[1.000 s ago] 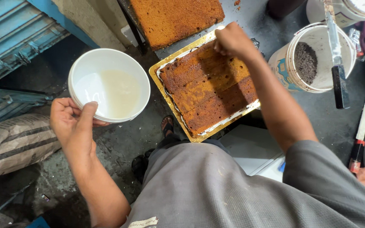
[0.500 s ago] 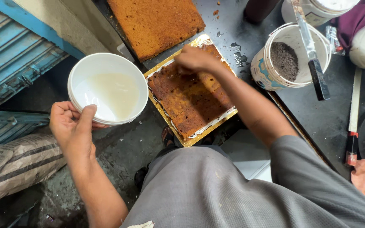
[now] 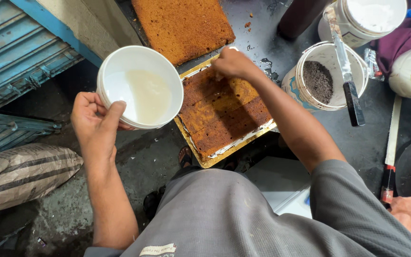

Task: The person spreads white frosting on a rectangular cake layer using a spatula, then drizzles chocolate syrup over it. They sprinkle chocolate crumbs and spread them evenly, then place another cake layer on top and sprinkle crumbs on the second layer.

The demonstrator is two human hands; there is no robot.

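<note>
I hold the white bowl point(image 3: 140, 87) up in my left hand point(image 3: 96, 126), the thumb hooked over the near rim and the fingers point(image 3: 83, 101) wrapped round the outer wall, so the bowl sits clear of the bench, just left of the cake. A thin pale liquid point(image 3: 149, 95) pools in its bottom. My right hand point(image 3: 234, 63) lies on the far corner of the brown sponge layer point(image 3: 224, 112), fingers curled down and pressed on the crust; whether they pinch anything there I cannot tell. The sponge rests on a gold board point(image 3: 205, 161) at the near edge of the dark bench point(image 3: 262, 33), its long axis running from far left to near right, a white filling showing along the near side. So the cake lies directly right of the bowl, rim almost over the board's left corner, and the right hand is the one already on it. A second plain sponge slab point(image 3: 181, 26) lies beyond, and a tub of dark crumbs point(image 3: 317, 81) stands to the right.
</note>
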